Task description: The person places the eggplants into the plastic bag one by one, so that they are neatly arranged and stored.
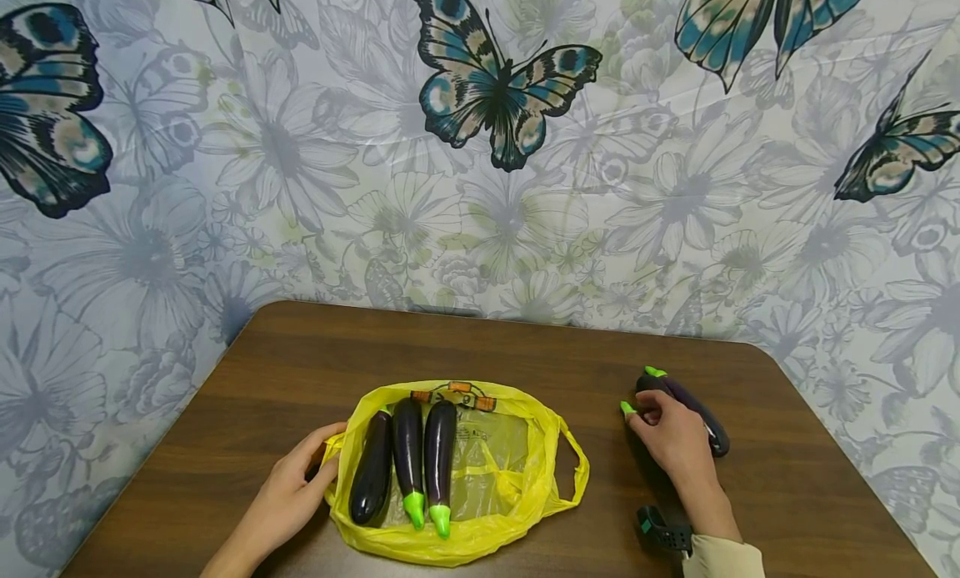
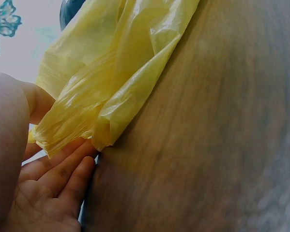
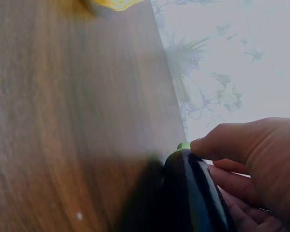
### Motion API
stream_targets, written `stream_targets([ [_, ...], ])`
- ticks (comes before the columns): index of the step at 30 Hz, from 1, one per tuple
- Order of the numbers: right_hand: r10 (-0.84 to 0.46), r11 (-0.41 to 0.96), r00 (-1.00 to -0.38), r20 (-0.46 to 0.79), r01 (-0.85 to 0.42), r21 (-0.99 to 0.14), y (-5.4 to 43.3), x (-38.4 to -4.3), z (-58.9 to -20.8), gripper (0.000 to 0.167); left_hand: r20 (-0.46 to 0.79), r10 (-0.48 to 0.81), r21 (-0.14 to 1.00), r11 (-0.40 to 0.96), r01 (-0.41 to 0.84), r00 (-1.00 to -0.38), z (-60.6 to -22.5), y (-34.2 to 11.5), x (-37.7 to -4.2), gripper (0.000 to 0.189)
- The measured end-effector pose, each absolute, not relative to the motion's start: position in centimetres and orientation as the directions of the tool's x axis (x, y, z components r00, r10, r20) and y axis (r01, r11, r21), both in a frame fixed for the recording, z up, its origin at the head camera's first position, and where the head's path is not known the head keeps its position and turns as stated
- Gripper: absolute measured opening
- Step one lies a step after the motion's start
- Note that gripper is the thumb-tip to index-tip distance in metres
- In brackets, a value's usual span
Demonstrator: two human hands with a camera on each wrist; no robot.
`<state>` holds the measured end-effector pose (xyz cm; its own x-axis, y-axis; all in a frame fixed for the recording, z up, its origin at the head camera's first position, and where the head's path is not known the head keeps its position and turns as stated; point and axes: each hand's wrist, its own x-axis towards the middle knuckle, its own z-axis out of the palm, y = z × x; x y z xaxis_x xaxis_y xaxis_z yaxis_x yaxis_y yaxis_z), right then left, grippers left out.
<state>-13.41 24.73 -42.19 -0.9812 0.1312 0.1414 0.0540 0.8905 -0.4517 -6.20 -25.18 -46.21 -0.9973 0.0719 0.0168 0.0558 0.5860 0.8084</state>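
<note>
On tabletop (image 1: 525, 344), right of frame, holding likely firm, slick eggplant (image 3: 198, 198) near stem (image 3: 183, 145) with right fingers (image 3: 234, 186), bag (image 1: 457, 549) with left fingers (image 2: 62, 174); probably surer mid-body.

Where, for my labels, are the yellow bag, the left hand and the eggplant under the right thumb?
Yellow bag (image 1: 465, 546): head view, on its near side.
Left hand (image 1: 295, 488): head view, on its back.
Eggplant (image 3: 195, 195): right wrist view, on its dark body.

A brown wood-grain table with rounded far corners (image 1: 540, 349) stands before a pale wall covering printed with grey flowers (image 1: 675, 203). Above the table's far edge, large printed butterflies in teal, black and cream (image 1: 501, 90) span the covering.
</note>
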Motion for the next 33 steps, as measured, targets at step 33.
stream_targets([
  [33,0.106,0.911,-0.994,0.021,0.089,-0.402,24.58,-13.51,-41.89,0.034,0.022,0.076,0.808,0.586,0.063,-0.997,-46.10,-25.16,-6.23,0.040],
])
